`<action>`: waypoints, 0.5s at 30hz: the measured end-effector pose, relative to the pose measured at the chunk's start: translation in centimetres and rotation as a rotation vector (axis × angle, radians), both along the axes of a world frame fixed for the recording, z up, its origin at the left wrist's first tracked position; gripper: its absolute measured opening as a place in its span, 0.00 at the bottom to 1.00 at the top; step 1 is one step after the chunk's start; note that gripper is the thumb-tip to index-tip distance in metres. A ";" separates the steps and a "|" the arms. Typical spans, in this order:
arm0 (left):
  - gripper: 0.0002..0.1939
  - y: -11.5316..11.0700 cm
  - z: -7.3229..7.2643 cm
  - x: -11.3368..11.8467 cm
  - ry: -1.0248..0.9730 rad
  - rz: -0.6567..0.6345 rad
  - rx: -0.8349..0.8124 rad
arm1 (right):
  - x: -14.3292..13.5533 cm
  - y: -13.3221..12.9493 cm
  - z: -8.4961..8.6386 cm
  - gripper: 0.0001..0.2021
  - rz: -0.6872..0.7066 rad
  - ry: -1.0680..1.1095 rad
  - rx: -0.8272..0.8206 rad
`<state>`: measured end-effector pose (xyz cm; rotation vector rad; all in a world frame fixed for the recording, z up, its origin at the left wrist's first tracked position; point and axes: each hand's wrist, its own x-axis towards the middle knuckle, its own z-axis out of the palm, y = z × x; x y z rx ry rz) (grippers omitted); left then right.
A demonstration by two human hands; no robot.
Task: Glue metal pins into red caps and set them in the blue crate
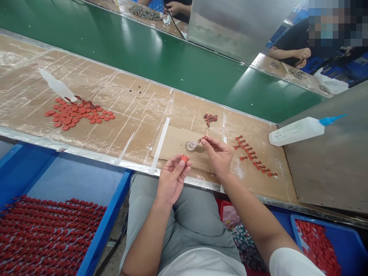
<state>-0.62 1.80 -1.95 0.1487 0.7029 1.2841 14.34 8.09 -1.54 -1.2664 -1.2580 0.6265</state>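
Near the small clear cup (191, 145), our left hand (172, 178) pinches a red disc (184, 158), our right hand (220, 154) a small reddish piece (202, 139); seemingly joined pieces (252, 157) stand right of it, loose discs (66, 114) remain far left.

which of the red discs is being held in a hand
The red disc pinched between the left hand's thumb and fingers; unlike it, the pile of red discs lies loose on the cardboard.
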 end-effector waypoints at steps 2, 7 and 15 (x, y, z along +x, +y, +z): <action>0.11 0.0 0.0 0.0 -0.002 -0.004 0.010 | -0.5 -1.1 0.6 0.12 0.020 0.092 -0.016; 0.09 -0.1 0.0 0.3 0.000 -0.019 0.023 | -2.0 -4.3 1.7 0.10 0.131 0.208 -0.039; 0.08 -0.2 -0.2 0.5 -0.004 0.001 0.031 | -2.7 -5.8 1.3 0.12 0.142 0.128 0.004</action>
